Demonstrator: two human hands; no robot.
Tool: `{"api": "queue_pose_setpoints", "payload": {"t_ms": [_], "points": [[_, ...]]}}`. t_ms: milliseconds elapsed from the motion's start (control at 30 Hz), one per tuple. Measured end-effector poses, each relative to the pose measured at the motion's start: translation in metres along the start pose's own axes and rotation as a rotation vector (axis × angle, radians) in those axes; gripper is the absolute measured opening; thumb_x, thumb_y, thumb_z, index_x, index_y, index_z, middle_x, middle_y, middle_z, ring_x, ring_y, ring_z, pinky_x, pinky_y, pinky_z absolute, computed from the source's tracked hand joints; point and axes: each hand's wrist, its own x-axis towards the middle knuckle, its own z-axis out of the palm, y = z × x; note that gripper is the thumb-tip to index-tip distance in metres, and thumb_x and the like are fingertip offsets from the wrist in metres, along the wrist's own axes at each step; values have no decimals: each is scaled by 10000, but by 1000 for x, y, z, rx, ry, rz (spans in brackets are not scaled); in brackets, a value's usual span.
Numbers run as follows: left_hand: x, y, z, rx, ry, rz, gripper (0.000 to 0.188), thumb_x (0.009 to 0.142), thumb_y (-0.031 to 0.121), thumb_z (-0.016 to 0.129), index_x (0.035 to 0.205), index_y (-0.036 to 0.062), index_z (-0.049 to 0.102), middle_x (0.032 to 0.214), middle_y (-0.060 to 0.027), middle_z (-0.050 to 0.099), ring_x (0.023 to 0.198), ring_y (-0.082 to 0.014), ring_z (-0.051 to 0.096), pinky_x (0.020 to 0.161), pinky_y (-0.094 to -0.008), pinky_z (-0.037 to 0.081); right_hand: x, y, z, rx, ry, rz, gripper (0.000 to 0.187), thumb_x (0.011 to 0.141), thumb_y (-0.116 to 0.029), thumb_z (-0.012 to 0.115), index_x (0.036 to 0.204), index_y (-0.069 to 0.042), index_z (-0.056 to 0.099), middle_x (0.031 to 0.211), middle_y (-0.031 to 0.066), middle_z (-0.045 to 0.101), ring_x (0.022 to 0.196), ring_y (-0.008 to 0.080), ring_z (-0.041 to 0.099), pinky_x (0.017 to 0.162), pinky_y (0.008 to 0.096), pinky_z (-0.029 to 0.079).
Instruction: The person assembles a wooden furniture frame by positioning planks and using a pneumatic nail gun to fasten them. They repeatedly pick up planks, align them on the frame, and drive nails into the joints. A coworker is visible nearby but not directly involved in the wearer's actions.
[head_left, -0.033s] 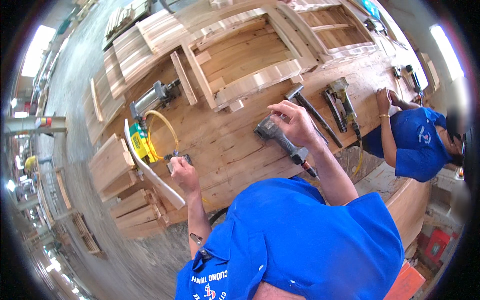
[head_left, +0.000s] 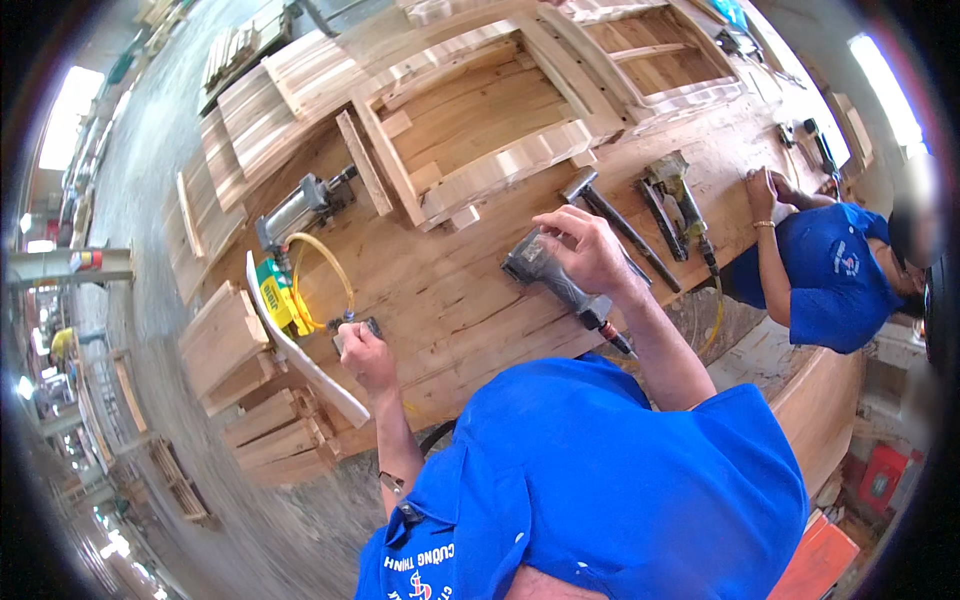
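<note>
In the head view, your left forearm rises from the lower edge, close to upright, and your left hand (head_left: 364,356) is a closed fist, back of the hand up, folded around a dark fitting (head_left: 373,328) where the curved yellow hose (head_left: 343,272) ends. It sits above the left part of the surface (head_left: 450,285), toward its near edge. Your right forearm slants up and leftward across the near edge; your right hand (head_left: 592,252) arches over the grey-black air tool (head_left: 562,285), fingers bent, thumb side toward your left. Whether they grip it you cannot tell from here. That tool lies aslant by the near edge, its tail pointing toward your body, with a hammer (head_left: 628,234) just beyond.
</note>
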Motion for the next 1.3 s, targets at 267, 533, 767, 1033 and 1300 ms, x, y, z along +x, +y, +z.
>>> {"api": "queue_pose_setpoints", "payload": {"t_ms": [267,533,767,1033,1300], "points": [[5,-11,0,-9,-114,-38,104,993,80,649,973,21,565,847,-213,708,815,-436,715,691,-539,524,-25,19,-15,-28,88,39,235,904,-92,758,1123,-9,751,960,171,721,877,344,728,772,413,572],[15,-14,1,32,-157,22,101,990,87,650,976,35,564,855,-208,713,829,-443,716,706,-543,529,-43,35,-41,-50,159,136,229,899,-70,759,1115,4,750,976,176,734,905,314,743,812,396,579],[17,-14,-7,-9,-231,35,142,986,118,681,982,29,570,849,-191,718,810,-402,734,713,-507,551,-64,109,-107,-253,603,268,219,914,-72,724,1116,1,770,1016,187,773,883,287,759,804,370,602],[20,17,-44,293,-184,-133,533,964,345,770,1388,77,590,845,-169,747,833,-356,744,731,-468,560,-75,198,-160,-746,478,469,398,881,-189,733,1242,-25,702,1116,237,709,1072,398,686,975,487,541],[16,110,-34,-103,17,177,355,949,198,773,1236,4,697,1087,-177,714,946,-345,682,837,-434,563,-37,225,-161,-666,255,536,413,819,-169,696,1186,18,661,1186,274,694,1163,451,651,1032,519,515]]}}
